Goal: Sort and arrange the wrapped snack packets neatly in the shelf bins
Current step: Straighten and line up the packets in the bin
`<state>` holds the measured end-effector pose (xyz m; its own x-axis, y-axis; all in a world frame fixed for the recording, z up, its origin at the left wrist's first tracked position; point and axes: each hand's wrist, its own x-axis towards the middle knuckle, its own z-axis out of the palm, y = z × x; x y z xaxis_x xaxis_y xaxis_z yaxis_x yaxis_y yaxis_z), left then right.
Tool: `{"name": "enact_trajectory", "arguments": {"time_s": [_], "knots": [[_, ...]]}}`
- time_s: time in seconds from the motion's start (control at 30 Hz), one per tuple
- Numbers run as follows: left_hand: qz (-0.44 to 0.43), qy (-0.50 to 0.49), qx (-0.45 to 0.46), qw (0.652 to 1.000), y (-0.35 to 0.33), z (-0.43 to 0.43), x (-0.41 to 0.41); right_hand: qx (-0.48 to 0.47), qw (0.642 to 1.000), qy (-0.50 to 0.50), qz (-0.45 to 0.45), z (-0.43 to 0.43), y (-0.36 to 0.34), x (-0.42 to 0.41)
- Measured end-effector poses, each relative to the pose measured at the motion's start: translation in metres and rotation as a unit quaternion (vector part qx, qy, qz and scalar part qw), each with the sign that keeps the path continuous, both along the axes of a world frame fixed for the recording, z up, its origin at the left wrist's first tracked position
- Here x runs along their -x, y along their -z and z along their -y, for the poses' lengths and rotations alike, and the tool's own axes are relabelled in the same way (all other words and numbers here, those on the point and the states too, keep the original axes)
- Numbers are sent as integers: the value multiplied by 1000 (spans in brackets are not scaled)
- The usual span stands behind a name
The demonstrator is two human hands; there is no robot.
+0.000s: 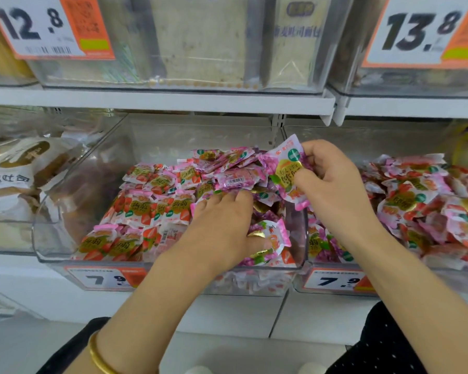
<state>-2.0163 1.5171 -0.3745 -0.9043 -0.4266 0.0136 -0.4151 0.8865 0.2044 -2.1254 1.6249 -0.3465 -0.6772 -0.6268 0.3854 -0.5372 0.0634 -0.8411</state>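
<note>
The right hand (333, 184) holds a purple packet (287, 168) raised above the right end of the clear middle bin (52, 225), its fingers (305, 174) and thumb pinching the wrapper. The left hand (222, 225) lies flat on the pile inside that bin, fingers stretched forward over loose purple packets (227, 163). Red strawberry packets (152, 206) sit in rough rows in the bin's left part. The neighbouring bin (335, 268) to the right holds a jumbled heap of red packets (416, 195).
</note>
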Motion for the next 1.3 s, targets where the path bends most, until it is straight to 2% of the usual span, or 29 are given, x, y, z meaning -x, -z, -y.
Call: {"name": "enact_trajectory", "arguments": {"time_s": [0.1, 0.2, 0.37, 0.5, 0.57, 0.67, 0.73, 0.9, 1.0, 1.07, 1.13, 1.17, 1.2, 1.23, 1.3], "knots": [[20, -17, -37, 999, 0, 3, 3, 0, 1000, -8, 1, -1, 1, 0], [-5, -17, -126, 992, -1, 4, 4, -1, 1000, -11, -1, -1, 1, -1], [-49, 53, -178, 981, -5, 2, 0, -3, 1000, -19, 6, -1, 0, -1], [-106, 52, -290, 950, -14, 10, -10, 8, 997, -37, 60, 0, 0, -3], [-178, -13, -371, 911, -19, 16, -14, 31, 992, -53, 113, 0, -1, -4], [-287, -127, -460, 831, -18, 30, -15, 65, 968, -108, 215, -1, -1, -8], [-320, -156, -506, 785, -19, 32, -14, 72, 951, -146, 264, 0, -1, -15], [-352, -139, -624, 684, -21, 20, -9, 83, 959, -161, 220, 9, 2, -32], [-352, -102, -688, 626, -23, 18, -11, 93, 936, -174, 292, 14, 4, -30], [-346, -84, -707, 611, -25, 19, -12, 104, 914, -199, 339, 15, 3, -29], [-337, -75, -702, 623, -24, 23, -15, 113, 896, -212, 374, 15, 2, -27], [-328, -73, -688, 644, -25, 25, -17, 117, 890, -211, 387, 15, 1, -26], [-318, -79, -658, 678, -26, 27, -20, 122, 887, -206, 396, 14, -1, -24], [-300, -92, -601, 735, -27, 30, -23, 128, 885, -199, 401, 12, -3, -23], [-217, -127, -401, 881, -24, 36, -30, 132, 887, -186, 401, 9, -5, -20]]}}
